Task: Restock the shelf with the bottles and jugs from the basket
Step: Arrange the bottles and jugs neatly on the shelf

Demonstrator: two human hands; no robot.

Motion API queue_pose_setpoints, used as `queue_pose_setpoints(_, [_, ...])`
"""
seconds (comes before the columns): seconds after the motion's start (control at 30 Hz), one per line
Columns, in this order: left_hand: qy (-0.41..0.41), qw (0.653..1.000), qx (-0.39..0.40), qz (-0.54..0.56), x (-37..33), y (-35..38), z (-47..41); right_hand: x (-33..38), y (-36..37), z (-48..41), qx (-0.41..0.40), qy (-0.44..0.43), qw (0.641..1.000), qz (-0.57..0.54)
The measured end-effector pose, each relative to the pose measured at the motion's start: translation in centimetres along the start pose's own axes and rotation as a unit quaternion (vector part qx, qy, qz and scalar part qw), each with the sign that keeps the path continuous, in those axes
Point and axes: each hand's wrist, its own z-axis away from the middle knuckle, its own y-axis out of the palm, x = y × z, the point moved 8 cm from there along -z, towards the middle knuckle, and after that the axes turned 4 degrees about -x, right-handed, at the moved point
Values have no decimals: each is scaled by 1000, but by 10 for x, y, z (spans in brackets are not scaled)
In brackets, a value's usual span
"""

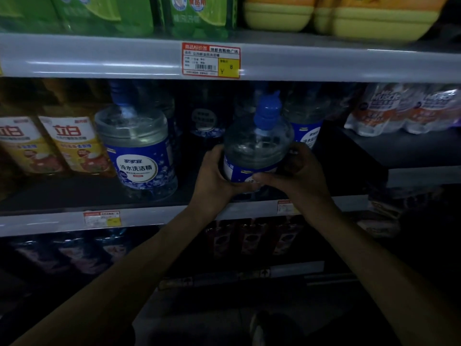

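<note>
A clear jug [257, 148] with a blue cap and a blue label stands at the front of the middle shelf [154, 218]. My left hand [214, 173] grips its left side and my right hand [299, 171] grips its right side, thumbs meeting across the label. A matching jug [138, 151] stands to the left on the same shelf, with a gap between the two. Another one [304, 121] stands behind and to the right, and one more [204, 121] sits deep in the dark gap. The basket is out of view.
Yellow-labelled bottles [72, 143] fill the shelf's left end. Orange and white wrapped packs [404, 108] lie on a raised shelf at the right. Green packs and yellow jugs stand on the shelf above, behind a price tag [210, 59]. Dark bottles line the shelf below.
</note>
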Motion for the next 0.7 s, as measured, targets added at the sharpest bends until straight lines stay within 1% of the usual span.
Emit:
queue_pose_setpoints(0.13, [15,999,23,-23,-4,25,-7,-1,-25,4,-48,-9,999,10])
queue_pose_setpoints(0.23, [12,999,37,-9,-7,41,-12,-1,-41,4,-78,-6,997,9])
queue_pose_setpoints(0.4, [-16,998,38,40,-6,54,-15,-9,-50,-7,-99,11,995,-4])
queue_pose_setpoints(0.6, [-15,999,40,12,-7,56,-17,-17,-45,-11,-131,11,991,-17])
queue_pose_setpoints(0.7, [-6,999,50,4,-6,55,-15,-15,-43,-10,-136,13,991,8])
